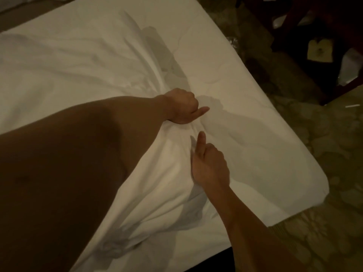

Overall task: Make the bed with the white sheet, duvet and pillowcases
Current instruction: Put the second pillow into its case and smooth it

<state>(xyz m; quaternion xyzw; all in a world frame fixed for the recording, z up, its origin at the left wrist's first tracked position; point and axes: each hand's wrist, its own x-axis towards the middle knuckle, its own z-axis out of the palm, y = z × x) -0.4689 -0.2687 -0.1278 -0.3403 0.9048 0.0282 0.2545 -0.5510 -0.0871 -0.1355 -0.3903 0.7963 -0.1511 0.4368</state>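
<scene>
Near the mattress [245, 91] corner that points toward the lower right of the head view, both hands work on the white sheet [82, 61].

Left hand [181, 107]: knuckles up, fingers curled into a fist around a gathered fold of the sheet, thumb sticking out flat toward the bare side of the mattress. Creases fan away from this fist toward the far side of the mattress, so the cloth is bunched at the grip. The forearm comes in from the lower left and hides much of the sheet beneath it.

Right hand [210, 167]: just nearer than the left hand, close to it but not touching. Fingers curled under onto the sheet edge, thumb raised and pointing toward the left hand. Appears to pinch the sheet's edge; the fingertips are hidden under the hand, so the exact hold cannot be made out.

Sheet: covers the left and near part of the mattress, rumpled, its loose edge running from the far side down through both hands and on over the near edge of the mattress. Right of that edge the mattress top is uncovered, smooth, with faint quilt lines and the shadows of both hands on it. The mattress corner itself is bare and rounded.

Beyond the mattress to the right: patterned carpet [314, 232], dim light. Dark wooden furniture [294, 20] stands at the upper right, well apart from the mattress; a pale tag-like item [319, 50] lies by it, too dim to identify.
</scene>
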